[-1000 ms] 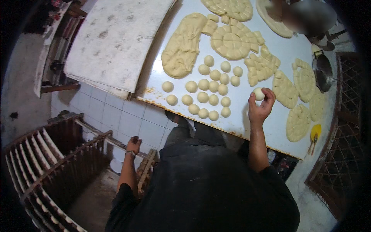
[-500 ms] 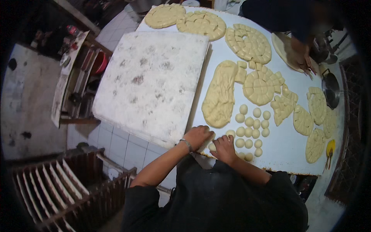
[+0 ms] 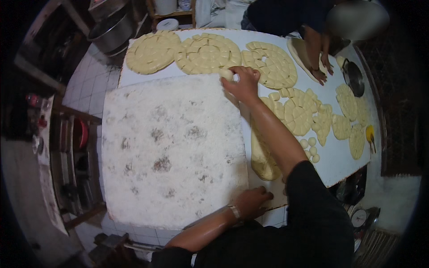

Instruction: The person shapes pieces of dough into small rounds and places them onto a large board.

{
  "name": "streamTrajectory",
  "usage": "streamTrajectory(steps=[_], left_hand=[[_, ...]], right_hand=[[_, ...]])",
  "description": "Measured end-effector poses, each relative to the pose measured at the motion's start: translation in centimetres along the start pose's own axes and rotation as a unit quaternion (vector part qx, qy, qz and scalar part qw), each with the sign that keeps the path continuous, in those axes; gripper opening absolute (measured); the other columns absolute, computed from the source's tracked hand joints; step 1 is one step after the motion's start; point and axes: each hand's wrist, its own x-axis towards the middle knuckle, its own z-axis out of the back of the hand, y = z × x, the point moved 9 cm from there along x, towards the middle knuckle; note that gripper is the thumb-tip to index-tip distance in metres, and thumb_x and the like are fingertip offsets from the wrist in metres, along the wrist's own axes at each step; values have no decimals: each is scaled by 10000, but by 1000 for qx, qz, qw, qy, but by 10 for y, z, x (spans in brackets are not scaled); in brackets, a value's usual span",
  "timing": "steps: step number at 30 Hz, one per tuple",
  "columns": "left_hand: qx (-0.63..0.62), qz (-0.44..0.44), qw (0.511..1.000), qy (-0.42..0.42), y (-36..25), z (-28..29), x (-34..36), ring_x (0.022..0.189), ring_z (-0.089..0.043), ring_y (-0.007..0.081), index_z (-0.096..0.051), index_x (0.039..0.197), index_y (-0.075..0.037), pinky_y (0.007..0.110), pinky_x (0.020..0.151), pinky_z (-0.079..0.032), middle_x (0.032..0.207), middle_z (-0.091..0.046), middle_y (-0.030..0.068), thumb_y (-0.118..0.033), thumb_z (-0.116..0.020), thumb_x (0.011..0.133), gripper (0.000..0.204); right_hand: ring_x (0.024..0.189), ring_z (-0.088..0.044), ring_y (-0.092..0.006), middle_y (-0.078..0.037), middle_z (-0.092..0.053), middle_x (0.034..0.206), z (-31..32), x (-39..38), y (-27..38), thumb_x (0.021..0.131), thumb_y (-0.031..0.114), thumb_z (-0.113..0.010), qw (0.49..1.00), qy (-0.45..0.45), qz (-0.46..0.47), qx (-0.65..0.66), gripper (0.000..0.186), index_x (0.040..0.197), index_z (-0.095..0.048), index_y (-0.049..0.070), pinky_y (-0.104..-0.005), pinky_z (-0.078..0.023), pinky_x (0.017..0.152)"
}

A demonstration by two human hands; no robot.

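Observation:
My right hand point(image 3: 245, 85) is stretched out over the far right corner of a flour-dusted white board point(image 3: 143, 147). Its fingers pinch a round dough ball point(image 3: 226, 74). By the near edge of the table, my left hand point(image 3: 251, 202) rests with its fingers curled downward; whatever they close on is hidden. A long lump of dough point(image 3: 264, 163) lies just beyond it, partly covered by my right arm. Several dough balls point(image 3: 312, 150) sit to the right of that arm, and others are hidden behind it.
Large flat dough rounds scored into pieces point(image 3: 208, 53) line the table's far side. Smaller cut dough pieces point(image 3: 299, 109) lie at the middle right. Another person's hands point(image 3: 322, 71) press a dough sheet point(image 3: 298, 51) at the far right. A dark pan point(image 3: 354, 78) stands at the right edge.
My right hand has moved from the near dough balls to the board's far corner, carrying a ball. My left hand stays low near the table edge. The view has shifted toward the board.

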Motion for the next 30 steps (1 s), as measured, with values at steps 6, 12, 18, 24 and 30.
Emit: streamTrajectory(steps=[6,12,18,24,30], left_hand=[[90,23,893,-441,103,297,-41,976,-653,287,-679,1285,-97,414,854,-556,1135,-692,129,-202,-832,849,474],[233,343,816,-403,286,447,-40,1010,-677,356,-720,1225,-71,460,913,-551,1072,-684,195,-408,-874,834,539],[255,-2,833,-490,78,297,95,1186,-619,391,-717,1215,-40,501,1033,-481,1222,-666,209,-419,-874,842,555],[335,-20,939,-71,23,7,209,1096,-665,345,-705,1267,-163,515,931,-494,1108,-719,108,-281,-779,831,458],[349,-2,937,-13,59,-60,277,1139,-654,337,-714,1304,-237,546,925,-482,1132,-702,121,-250,-599,996,329]], right_hand=[[1371,-458,-350,-152,-536,1481,-57,-50,-41,822,608,-827,989,-13,-131,-72,928,1517,-557,56,-569,-294,1148],[1391,-462,-330,-134,-614,1394,48,-157,7,835,566,-849,991,66,-82,88,825,1460,-623,78,-532,-295,1166],[1139,-625,-257,-10,-752,1170,222,-299,-236,794,302,-892,973,139,-156,-93,572,1317,-734,132,-473,-391,1025],[1067,-643,-230,-2,-764,1054,141,-266,-249,732,383,-875,940,340,-11,15,473,1152,-782,187,-448,-374,1023],[1062,-655,-228,-68,-750,1101,190,-259,-308,802,313,-867,943,164,-259,127,442,1180,-773,106,-421,-358,1115]])
